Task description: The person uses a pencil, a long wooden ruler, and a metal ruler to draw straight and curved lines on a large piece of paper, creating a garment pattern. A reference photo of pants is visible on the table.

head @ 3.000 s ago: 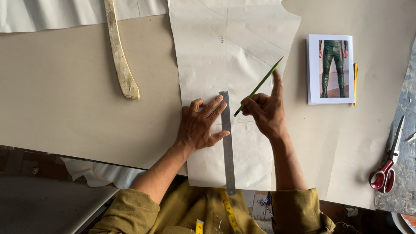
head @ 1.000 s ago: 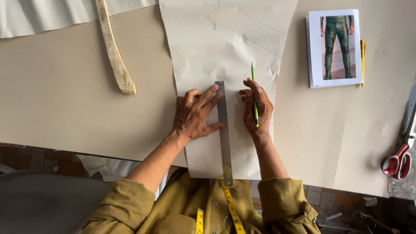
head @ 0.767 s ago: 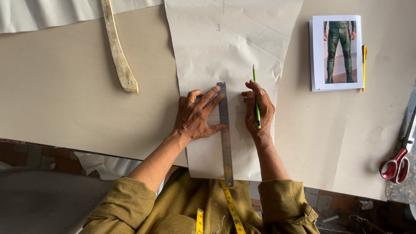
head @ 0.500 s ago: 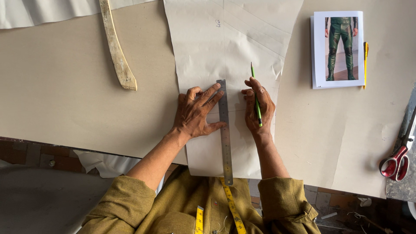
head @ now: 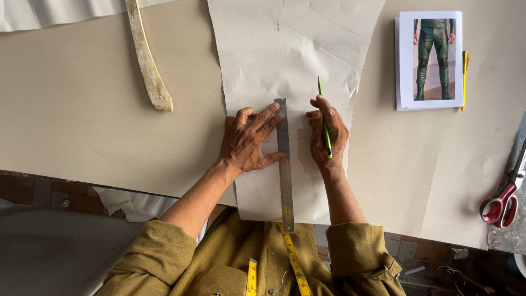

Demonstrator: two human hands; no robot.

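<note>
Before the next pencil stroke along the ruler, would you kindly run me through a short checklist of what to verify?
1. Left hand presses flat on the long grey steel ruler, fingers across its upper end: ok.
2. Ruler lies lengthwise on the pale cream paper pattern piece, beside the drawn centre line: ok; exact alignment: cannot tell.
3. Right hand holds the thin green pencil, but its tip points away from the ruler edge, not on it: not ok.
4. Pattern piece flat: creases near its right edge: not ok.
5. Red-handled scissors and curved wooden ruler lie away from the working area: ok.
</note>
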